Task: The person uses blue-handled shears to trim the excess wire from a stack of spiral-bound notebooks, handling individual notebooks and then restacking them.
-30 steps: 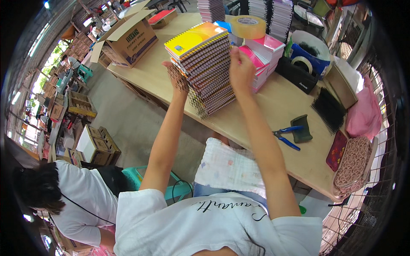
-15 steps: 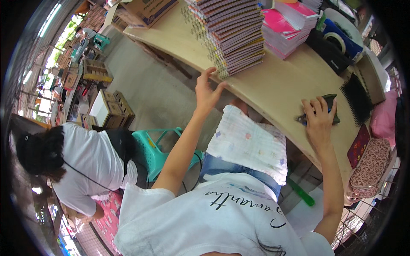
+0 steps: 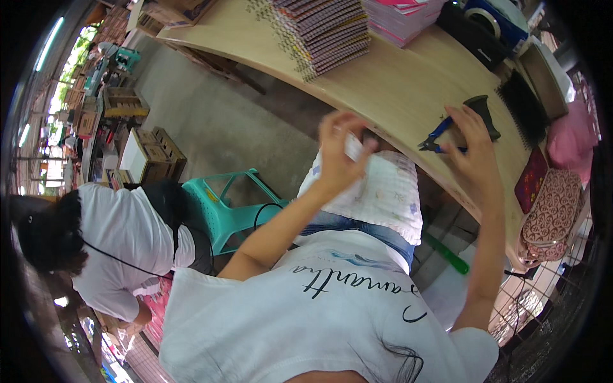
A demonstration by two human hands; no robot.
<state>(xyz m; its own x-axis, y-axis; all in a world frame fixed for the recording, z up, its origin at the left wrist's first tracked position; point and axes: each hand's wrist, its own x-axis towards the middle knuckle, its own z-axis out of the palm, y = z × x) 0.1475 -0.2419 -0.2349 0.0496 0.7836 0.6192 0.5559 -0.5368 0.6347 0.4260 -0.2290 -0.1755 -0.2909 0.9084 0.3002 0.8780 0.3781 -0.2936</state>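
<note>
Along the near edge of the table (image 3: 402, 83), I see the right hand (image 3: 461, 131) half open, its thumb and fingers spread to either side of the blue-handled pliers (image 3: 438, 129). These lie on the tabletop, next to a dark curved piece (image 3: 483, 116); I cannot tell whether the fingertips touch the handles. Over the white cloth (image 3: 389, 198) on the lap, I make out the left hand (image 3: 343, 159), blurred, fingers loosely curled and parted from the thumb, with nothing visibly held. Beyond it, the stack of spiral-bound notebooks (image 3: 325, 35) stands on the table.
</note>
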